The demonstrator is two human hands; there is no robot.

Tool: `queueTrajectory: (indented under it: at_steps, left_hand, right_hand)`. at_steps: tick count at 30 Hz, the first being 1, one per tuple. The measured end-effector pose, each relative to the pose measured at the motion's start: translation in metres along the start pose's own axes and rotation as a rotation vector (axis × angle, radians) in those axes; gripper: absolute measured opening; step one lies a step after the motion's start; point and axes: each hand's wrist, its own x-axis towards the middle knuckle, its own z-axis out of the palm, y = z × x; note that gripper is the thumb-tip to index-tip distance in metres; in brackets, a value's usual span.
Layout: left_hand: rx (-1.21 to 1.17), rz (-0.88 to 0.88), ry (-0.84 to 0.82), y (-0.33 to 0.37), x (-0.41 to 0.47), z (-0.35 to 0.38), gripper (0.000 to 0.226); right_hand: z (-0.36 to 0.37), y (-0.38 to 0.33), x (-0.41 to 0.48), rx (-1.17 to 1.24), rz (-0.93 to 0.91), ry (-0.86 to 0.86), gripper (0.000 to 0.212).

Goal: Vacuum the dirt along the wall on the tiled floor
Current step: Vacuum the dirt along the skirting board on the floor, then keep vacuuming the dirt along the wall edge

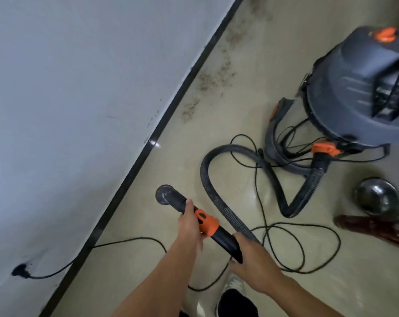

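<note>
Left hand (189,223) and right hand (251,259) both wrapped round the vacuum pipe (224,242); sweep low toward dirt (207,81) well ahead.

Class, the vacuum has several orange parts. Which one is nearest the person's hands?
The orange collar on the wand, right against the left hand. The other orange pieces, top switch and hose coupling, sit far off on the canister.

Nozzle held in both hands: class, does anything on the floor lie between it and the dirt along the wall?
Nothing visible does. Bare tile runs from the nozzle to the dirt; the hose and cord lie off to the right.
</note>
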Motion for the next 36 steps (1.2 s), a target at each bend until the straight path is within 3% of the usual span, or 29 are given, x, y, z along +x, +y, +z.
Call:
queueTrajectory:
  at_steps: [5,13,17,23,30,36]
  left_hand:
    - [-0.019,0.182,-0.008,0.047,-0.046,0.069,0.043]
    - [0.297,0.318,-0.233,0.101,-0.063,0.185,0.055]
    - [0.504,0.345,-0.410,0.128,-0.072,0.258,0.051]
    - [0.710,0.372,-0.519,0.176,-0.063,0.317,0.046]
    - [0.858,0.428,-0.574,0.204,-0.039,0.376,0.050]
    - [0.890,0.375,-0.601,0.203,-0.039,0.431,0.047]
  right_hand:
    - [-0.087,0.009,-0.004,0.165,0.024,0.169,0.051]
    - [-0.251,0.054,0.031,0.055,0.282,0.830,0.043]
    - [-0.342,0.072,0.052,0.005,0.453,1.094,0.055]
    - [-0.406,0.094,0.097,0.354,0.742,1.037,0.059]
    - [-0.417,0.116,0.127,0.419,0.760,1.249,0.059]
    - [-0.482,0.120,0.164,0.417,0.791,1.247,0.061]
